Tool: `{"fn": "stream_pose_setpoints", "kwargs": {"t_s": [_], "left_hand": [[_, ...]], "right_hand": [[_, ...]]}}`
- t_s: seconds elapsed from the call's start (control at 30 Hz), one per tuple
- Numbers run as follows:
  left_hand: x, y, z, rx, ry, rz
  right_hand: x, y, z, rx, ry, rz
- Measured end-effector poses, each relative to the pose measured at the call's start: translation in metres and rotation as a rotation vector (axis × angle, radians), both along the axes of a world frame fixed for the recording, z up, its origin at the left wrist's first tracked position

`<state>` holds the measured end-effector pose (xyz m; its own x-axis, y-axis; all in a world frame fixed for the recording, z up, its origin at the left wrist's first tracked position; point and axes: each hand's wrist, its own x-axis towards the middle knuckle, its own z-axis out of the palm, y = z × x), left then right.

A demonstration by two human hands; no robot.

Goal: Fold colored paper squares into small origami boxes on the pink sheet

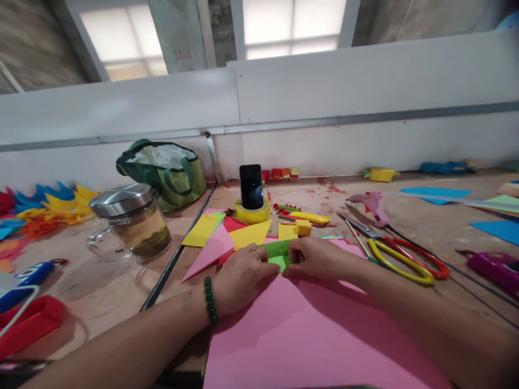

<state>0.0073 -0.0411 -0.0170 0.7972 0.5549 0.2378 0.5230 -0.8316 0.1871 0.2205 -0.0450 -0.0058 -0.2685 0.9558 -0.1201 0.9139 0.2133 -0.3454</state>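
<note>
Between my two hands is a piece of green paper (279, 249), folded up along its far side. My left hand (245, 274), with a ring and a green bead bracelet (210, 302), pinches its left end. At the right end, the curled fingers of my right hand (310, 259) grip the same paper. Both hands are over a large pink sheet (324, 335). Just beyond them lie yellow paper (251, 235), a pink triangle (211, 249) and a small yellow block (303, 228).
A phone (251, 186) stands in a yellow tape roll (253, 214). Scissors (399, 259), a pink glue gun (371, 205) and a purple tool (494, 270) lie right. At left are a glass mug (140, 235) and a green bag (182, 183).
</note>
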Motion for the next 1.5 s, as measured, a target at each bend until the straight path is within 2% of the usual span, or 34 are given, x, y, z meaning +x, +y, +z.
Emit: {"fn": "stream_pose_setpoints", "kwargs": {"t_s": [0.1, 0.37, 0.5, 0.67, 0.8, 0.9, 0.97, 1.07, 1.17, 1.27, 1.33, 1.5], "left_hand": [[-0.002, -0.004, 0.004, 0.01, 0.067, -0.094], [-0.012, -0.007, 0.01, -0.105, 0.029, -0.015], [-0.014, -0.008, 0.009, -0.073, 0.033, -0.005], [-0.018, -0.006, 0.009, -0.145, -0.004, -0.016], [-0.019, -0.004, 0.008, -0.189, -0.033, -0.017], [-0.018, -0.002, 0.007, -0.206, -0.063, -0.024], [-0.017, -0.001, 0.005, -0.215, -0.101, -0.011], [-0.015, 0.001, 0.004, -0.183, -0.261, 0.1], [-0.014, 0.004, 0.004, -0.169, -0.483, 0.259], [-0.015, 0.008, 0.006, -0.205, -0.588, 0.299], [-0.016, 0.01, 0.007, -0.171, -0.549, 0.281], [-0.015, 0.009, 0.009, 0.04, -0.378, 0.301]], "right_hand": [[0.002, 0.003, 0.0, -0.038, -0.018, -0.015], [0.029, 0.016, 0.015, -0.205, -0.044, 0.007], [0.036, 0.018, 0.016, -0.219, -0.026, 0.027], [0.048, 0.017, 0.021, -0.18, 0.021, 0.063], [0.047, 0.017, 0.024, -0.048, 0.122, 0.048], [0.033, 0.018, 0.014, 0.173, 0.339, 0.051], [0.023, 0.019, 0.003, 0.226, 0.448, 0.069], [0.014, 0.019, -0.007, 0.287, 0.482, 0.041], [0.009, 0.015, -0.008, 0.411, 0.572, 0.024], [-0.001, 0.007, -0.012, 0.501, 0.618, 0.092], [-0.007, 0.002, -0.017, 0.569, 0.625, 0.181], [-0.016, -0.007, -0.024, 0.691, 0.622, 0.217]]}}
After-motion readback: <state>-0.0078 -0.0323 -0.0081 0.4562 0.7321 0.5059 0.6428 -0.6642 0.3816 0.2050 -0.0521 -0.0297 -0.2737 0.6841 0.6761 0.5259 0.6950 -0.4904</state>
